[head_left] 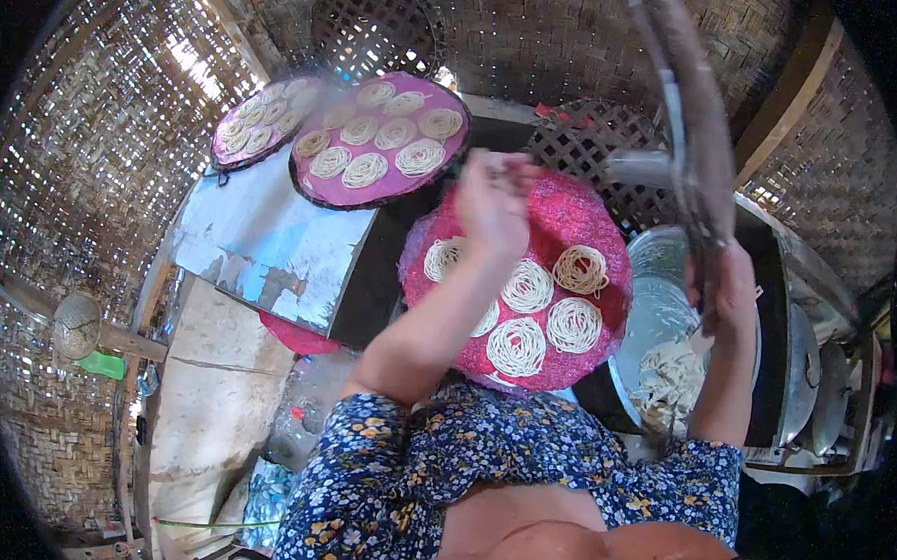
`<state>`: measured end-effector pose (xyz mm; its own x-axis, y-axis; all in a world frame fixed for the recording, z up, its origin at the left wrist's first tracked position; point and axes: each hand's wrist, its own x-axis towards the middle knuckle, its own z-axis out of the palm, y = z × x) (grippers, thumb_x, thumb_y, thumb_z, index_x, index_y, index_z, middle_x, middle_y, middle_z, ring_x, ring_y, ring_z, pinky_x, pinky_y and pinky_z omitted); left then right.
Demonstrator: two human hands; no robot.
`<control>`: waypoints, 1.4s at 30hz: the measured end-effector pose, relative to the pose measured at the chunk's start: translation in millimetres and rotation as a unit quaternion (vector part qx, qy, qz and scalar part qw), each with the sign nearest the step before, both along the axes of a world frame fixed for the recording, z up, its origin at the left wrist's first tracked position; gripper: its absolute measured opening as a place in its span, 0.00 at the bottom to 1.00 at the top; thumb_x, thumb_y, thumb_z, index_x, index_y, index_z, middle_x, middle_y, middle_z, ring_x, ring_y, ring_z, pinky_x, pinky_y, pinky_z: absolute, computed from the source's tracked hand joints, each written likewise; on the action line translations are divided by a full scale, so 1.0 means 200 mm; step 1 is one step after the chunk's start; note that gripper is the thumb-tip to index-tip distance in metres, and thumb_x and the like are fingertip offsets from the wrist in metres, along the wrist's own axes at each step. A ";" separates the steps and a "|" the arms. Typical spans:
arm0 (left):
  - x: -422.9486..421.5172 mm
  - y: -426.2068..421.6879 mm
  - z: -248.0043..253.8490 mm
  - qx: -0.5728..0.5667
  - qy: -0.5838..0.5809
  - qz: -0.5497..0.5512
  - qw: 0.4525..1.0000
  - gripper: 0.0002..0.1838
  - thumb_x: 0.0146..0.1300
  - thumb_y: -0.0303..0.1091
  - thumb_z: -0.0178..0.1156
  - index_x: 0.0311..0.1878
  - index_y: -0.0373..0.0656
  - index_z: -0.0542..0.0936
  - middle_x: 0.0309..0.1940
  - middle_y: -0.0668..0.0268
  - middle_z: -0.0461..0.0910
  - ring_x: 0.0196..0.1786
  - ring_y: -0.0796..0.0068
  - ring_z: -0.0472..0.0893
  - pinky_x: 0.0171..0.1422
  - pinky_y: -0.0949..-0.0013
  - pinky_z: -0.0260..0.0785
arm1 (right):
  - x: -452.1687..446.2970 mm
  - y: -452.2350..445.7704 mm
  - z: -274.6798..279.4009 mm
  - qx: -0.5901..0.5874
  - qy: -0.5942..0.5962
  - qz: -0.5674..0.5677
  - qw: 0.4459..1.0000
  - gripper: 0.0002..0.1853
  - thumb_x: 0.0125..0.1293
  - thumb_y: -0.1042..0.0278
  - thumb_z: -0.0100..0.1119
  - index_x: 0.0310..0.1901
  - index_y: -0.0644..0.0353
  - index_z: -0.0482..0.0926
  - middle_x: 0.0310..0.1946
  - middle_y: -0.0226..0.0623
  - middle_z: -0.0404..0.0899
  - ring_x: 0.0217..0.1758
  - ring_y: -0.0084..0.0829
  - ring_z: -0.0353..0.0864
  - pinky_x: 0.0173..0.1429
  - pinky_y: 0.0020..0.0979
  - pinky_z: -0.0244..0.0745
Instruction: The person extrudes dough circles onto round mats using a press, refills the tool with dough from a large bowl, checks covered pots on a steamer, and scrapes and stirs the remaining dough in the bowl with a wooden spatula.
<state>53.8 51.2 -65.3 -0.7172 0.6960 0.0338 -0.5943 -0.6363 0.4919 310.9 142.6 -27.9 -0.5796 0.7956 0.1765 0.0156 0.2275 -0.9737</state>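
Note:
My left hand (494,197) is raised over the back of a round tray with a pink-red cover (606,227); its fingers are smeared by motion. Several coils of pale noodles (526,286) lie on that cover, partly hidden by my left forearm. At the right, my right hand (734,282) grips the lower end of a long dark tray-like object (711,121), seen edge-on and blurred. Beneath it stands a wide metal basin (655,259) with loose pale noodle strands (673,375) inside.
Two dark-rimmed pink trays, one larger (413,183) and one smaller (236,153), hold more noodle coils by a worn blue-white board (260,237). A lattice basket (575,140) stands behind. Metal pans (800,375) lean at the right. Woven walls (56,213) surround the space.

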 end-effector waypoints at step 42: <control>-0.03 -0.33 0.42 -0.264 0.885 0.283 0.258 0.06 0.51 0.33 0.54 0.28 0.40 0.75 0.16 0.61 0.75 0.22 0.58 0.77 0.31 0.64 0.71 | -0.69 -0.35 0.44 0.636 0.057 -0.115 0.761 0.19 0.53 0.67 0.59 0.45 0.66 0.70 0.41 0.44 0.73 0.43 0.41 0.73 0.46 0.34 0.68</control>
<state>47.1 -14.1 19.4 0.1052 0.7398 0.6645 0.9741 0.0578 -0.2186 173.1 73.2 59.1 -0.3742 0.0166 0.9272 0.1294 0.9910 0.0345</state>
